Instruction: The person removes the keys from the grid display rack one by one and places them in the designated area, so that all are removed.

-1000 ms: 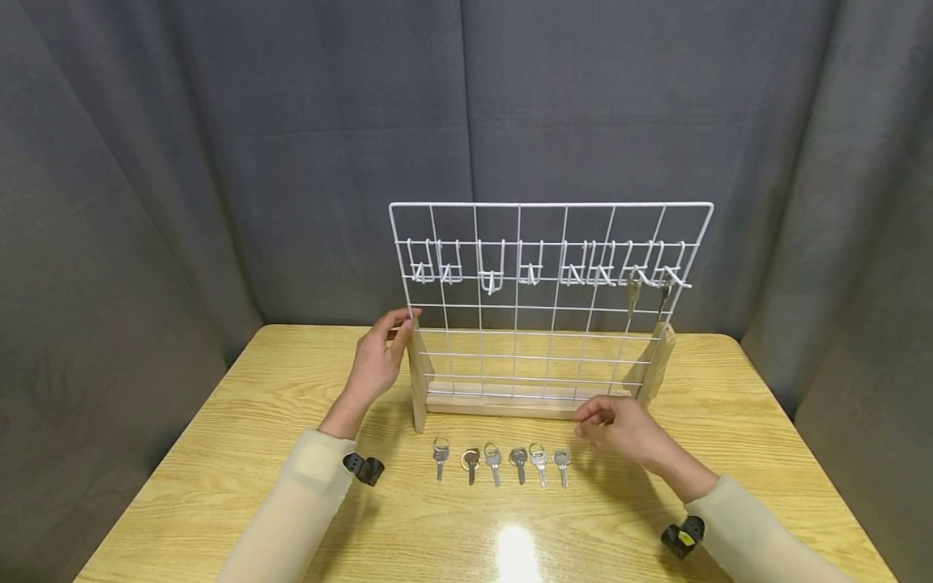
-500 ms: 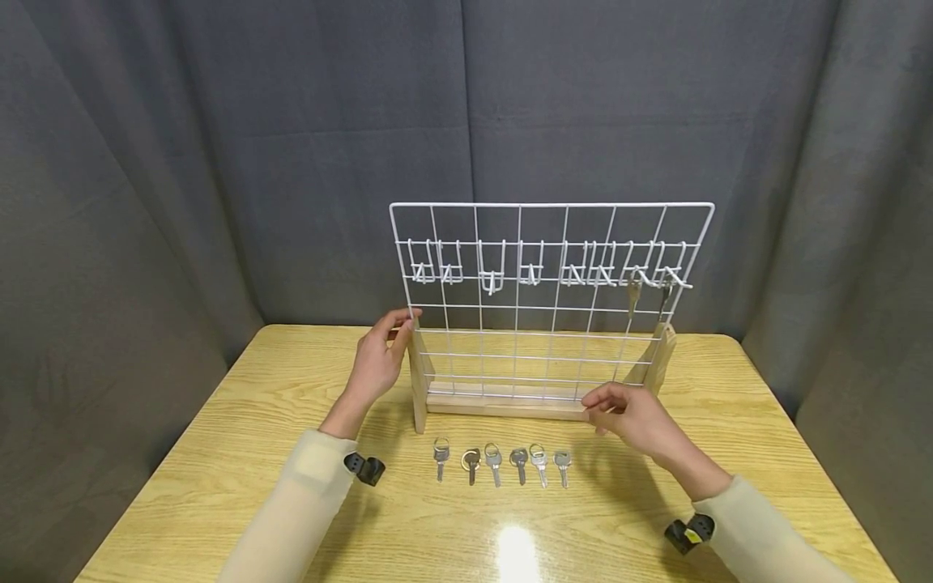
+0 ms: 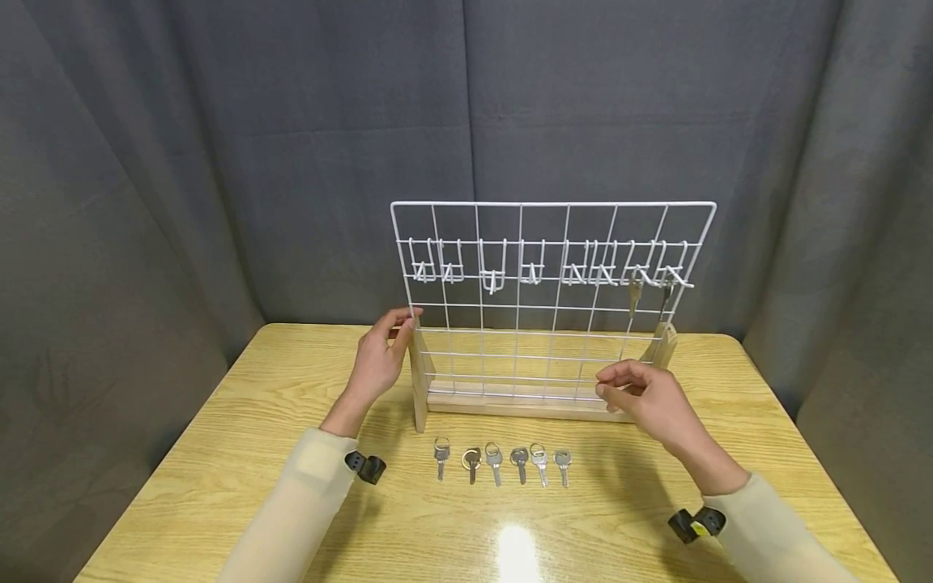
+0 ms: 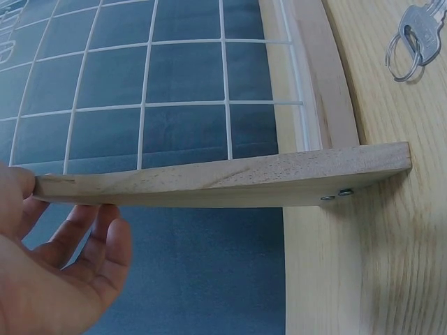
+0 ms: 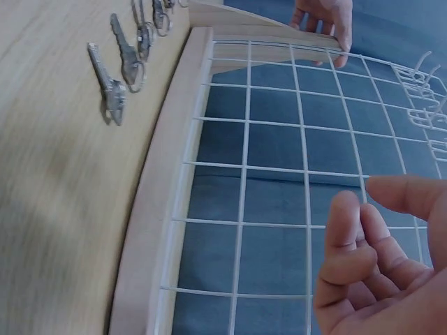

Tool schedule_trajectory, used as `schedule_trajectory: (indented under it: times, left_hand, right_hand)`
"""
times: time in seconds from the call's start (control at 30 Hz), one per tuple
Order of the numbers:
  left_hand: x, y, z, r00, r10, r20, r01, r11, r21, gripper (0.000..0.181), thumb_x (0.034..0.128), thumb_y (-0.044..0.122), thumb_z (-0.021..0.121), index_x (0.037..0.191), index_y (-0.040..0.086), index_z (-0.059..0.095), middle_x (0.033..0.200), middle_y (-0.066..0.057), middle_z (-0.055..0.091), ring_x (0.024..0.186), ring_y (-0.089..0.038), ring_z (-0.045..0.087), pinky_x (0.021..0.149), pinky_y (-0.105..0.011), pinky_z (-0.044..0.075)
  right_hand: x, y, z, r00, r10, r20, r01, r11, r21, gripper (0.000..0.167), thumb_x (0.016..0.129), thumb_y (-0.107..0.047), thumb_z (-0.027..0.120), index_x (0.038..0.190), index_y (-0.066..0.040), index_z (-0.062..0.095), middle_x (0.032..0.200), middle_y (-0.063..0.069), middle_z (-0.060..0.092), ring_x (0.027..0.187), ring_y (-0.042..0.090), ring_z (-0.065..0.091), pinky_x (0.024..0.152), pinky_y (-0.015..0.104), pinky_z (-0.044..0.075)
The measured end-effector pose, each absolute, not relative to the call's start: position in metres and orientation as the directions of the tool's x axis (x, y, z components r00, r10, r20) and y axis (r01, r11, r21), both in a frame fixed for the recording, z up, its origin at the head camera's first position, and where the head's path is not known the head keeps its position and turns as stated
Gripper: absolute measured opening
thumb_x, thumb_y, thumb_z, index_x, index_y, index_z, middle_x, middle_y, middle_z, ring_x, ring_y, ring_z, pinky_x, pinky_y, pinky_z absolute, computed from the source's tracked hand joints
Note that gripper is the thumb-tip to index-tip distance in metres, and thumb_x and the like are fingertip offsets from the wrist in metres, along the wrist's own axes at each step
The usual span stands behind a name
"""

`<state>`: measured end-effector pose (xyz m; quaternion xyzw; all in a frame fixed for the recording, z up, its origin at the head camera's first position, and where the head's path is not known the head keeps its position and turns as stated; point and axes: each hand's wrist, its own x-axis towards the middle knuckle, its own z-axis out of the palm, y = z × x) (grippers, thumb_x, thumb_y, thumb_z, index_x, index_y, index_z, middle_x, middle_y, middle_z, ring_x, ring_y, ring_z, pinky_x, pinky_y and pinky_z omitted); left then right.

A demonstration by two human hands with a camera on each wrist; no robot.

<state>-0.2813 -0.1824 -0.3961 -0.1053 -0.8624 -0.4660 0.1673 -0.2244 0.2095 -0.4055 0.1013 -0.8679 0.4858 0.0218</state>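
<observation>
A white wire grid rack (image 3: 517,330) with hooks along its upper part stands in a wooden frame. My left hand (image 3: 379,353) holds the top of the frame's left wooden upright (image 4: 230,174), thumb on one side and fingers on the other. In front of the grid's lower right, my right hand (image 3: 645,401) hovers with fingers loosely bent. Thumb and forefinger are apart in the right wrist view, with nothing seen between them. Two keys hang from the rightmost hooks, a brassy key (image 3: 634,298) and a dark key (image 3: 666,300).
Several keys, most with visible rings, lie in a row on the wooden table (image 3: 219,453) before the rack, from a left key (image 3: 441,460) to a right key (image 3: 562,463). The other hooks (image 3: 492,279) carry nothing. A grey curtain (image 3: 328,162) hangs behind.
My right hand has risen and moved right, away from the row of keys, to in front of the grid's lower right. My left hand has stayed on the upright.
</observation>
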Motion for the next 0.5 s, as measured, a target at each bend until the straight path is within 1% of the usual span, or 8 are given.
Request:
schedule_trajectory:
  times: [0.17,0.33,0.5]
  left_hand:
    - [-0.282,-0.182,-0.396,-0.919,0.027,0.392,0.343,0.542,0.767,0.034,0.1075,0.033,0.045,0.131,0.015,0.062,0.132,-0.01,0.064,0.114,-0.031,0.063,0.097,-0.047,0.051]
    - [-0.282,-0.182,-0.397,-0.92,0.028,0.391,0.342,0.544,0.767,0.034,0.1076,0.034,0.045,0.131,0.015,0.062,0.132,-0.01,0.064,0.115,-0.032,0.062,0.098,-0.048,0.051]
    - [-0.281,-0.183,-0.396,-0.922,0.028,0.387,0.339,0.544,0.768,0.035,0.1075,0.034,0.044,0.132,0.016,0.061,0.134,-0.009,0.064,0.116,-0.031,0.062,0.098,-0.048,0.051]
  right_hand:
    - [-0.225,0.21,-0.401,-0.976,-0.115,0.186,-0.219,0.503,-0.836,0.023,0.095,-0.024,0.069,0.111,-0.007,0.068,0.099,0.009,0.071,0.074,0.017,0.069,0.066,0.032,0.056]
    - [-0.224,0.208,-0.398,-0.972,-0.088,0.22,-0.234,0.498,-0.835,0.023,0.096,-0.025,0.069,0.111,-0.008,0.069,0.1,0.01,0.072,0.075,0.017,0.071,0.065,0.03,0.057]
    - [-0.221,0.207,-0.391,-0.963,-0.057,0.264,-0.256,0.501,-0.827,0.024,0.096,-0.026,0.069,0.111,-0.008,0.069,0.101,0.013,0.073,0.071,0.008,0.069,0.058,0.027,0.053]
